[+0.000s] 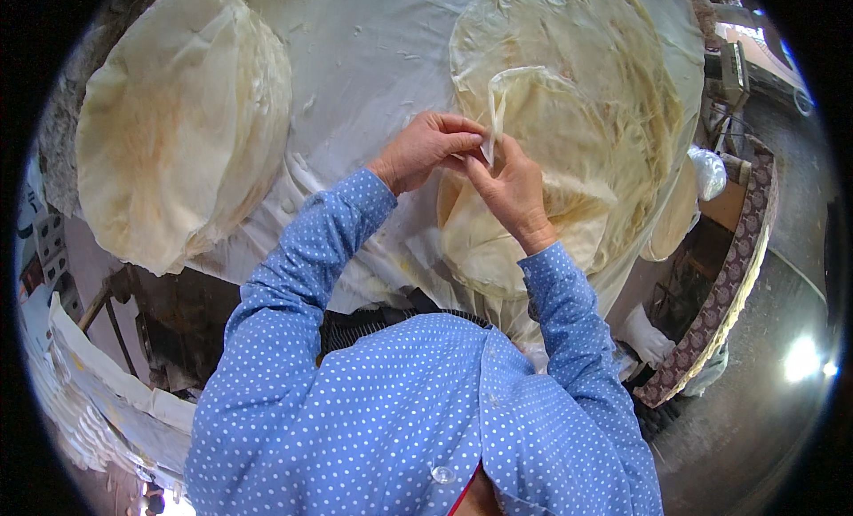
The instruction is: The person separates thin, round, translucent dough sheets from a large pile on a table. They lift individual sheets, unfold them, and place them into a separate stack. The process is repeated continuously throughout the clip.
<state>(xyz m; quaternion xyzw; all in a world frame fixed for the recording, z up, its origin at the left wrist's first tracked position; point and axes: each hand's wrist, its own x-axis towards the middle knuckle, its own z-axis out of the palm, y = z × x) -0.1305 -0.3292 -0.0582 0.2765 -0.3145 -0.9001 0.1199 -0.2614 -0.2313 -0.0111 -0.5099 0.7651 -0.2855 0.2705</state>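
Both hands meet over the near left part of a stack of thin, cream-coloured round sheets [626, 116]. The top sheet [553, 129] is partly lifted and folded, and its edge rises in a narrow upright pleat. My left hand [426, 149] comes from the left and pinches the sheet's edge between thumb and fingertips. Close against it, my right hand [513, 193] grips the same edge just below the pleat. The fingertips nearly touch, and the exact pinch point is partly hidden. The sheets look soft and slightly fibrous; their material is unclear.
A second thick pile of round cream sheets [166, 129] stands on the left. Pale plastic-like sheeting [366, 56] covers the table, with small scraps on it. At the right are a patterned padded edge [723, 283] and a clear plastic-wrapped item [708, 173].
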